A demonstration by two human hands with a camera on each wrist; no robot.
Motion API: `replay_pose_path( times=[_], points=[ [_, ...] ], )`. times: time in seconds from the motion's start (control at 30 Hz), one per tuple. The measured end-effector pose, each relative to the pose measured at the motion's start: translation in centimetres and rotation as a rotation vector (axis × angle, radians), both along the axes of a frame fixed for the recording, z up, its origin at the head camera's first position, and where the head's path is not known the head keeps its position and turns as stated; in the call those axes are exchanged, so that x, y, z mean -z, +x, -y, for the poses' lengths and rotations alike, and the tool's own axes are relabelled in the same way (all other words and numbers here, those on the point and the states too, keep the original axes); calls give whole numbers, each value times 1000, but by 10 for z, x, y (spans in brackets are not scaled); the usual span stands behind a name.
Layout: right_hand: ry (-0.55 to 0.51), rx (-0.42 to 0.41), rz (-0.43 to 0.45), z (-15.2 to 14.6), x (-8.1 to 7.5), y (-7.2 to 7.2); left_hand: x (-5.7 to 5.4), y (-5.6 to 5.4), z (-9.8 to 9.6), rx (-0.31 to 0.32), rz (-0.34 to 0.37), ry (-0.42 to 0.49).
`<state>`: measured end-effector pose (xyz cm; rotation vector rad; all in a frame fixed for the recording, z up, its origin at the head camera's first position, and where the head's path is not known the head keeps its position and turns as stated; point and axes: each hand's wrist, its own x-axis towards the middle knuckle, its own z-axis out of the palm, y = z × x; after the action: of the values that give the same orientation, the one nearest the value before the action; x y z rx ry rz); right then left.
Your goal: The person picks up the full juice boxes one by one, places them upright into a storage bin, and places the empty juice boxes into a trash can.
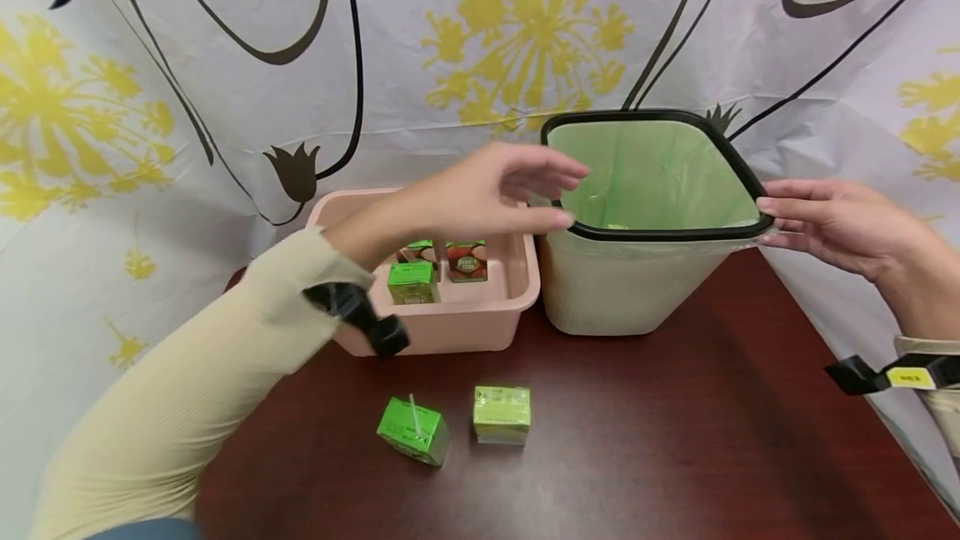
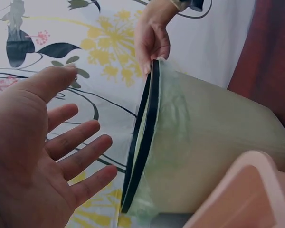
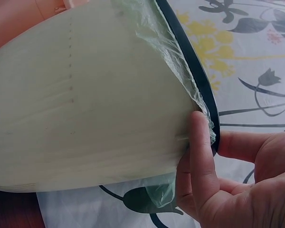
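A pale trash bin [image 1: 607, 290] with a black rim [image 2: 149, 128] and a thin green liner bag [image 1: 652, 173] stands at the back right of the table. My right hand [image 1: 840, 223] grips the rim at its right corner, thumb on the rim and fingers against the outer wall and liner in the right wrist view [image 3: 228, 175]. Near the bin's left side, my left hand [image 1: 510, 190] is raised with fingers spread and nothing in it. In the left wrist view its palm [image 2: 28, 156] faces the camera, apart from the rim. Something small and light shows low inside the liner.
Left of the bin sits a pink tub [image 1: 450, 327] with several drink cartons, including a green one [image 1: 412, 283] and a red one [image 1: 467, 262]. Nearer on the dark red table [image 1: 637, 440] stand a green juice box [image 1: 412, 432] with a straw and a yellow-green carton [image 1: 502, 415].
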<state>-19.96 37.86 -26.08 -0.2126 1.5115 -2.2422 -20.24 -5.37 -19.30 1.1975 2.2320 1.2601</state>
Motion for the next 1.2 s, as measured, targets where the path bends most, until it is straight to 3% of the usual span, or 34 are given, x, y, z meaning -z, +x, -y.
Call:
replay_pose_path(
  times=[0.17, 0.27, 0.43, 0.6, 0.9, 1.07, 1.2],
  points=[
    [11, -7, -12, 1, -1, 1, 13, 25, 35, 29, 5, 23],
    [8, -2, -15, -1, -1, 1, 24, 39, 53, 42, -53, 13],
    [44, 4, -24, -1, -1, 1, 44, 57, 82, 6, -118, -21],
    [29, 9, -15, 0, 1, 1, 67, 70, 114, -42, -45, 17],
    [1, -1, -23, 0, 1, 1, 128, 87, 161, -121, 51, 40],
    [-4, -5, -24, 0, 1, 2, 166, 94, 173, -165, 101, 31],
    [-16, -13, -22, 1, 1, 2, 196, 100, 176, -135, 142, 65]
  ],
)
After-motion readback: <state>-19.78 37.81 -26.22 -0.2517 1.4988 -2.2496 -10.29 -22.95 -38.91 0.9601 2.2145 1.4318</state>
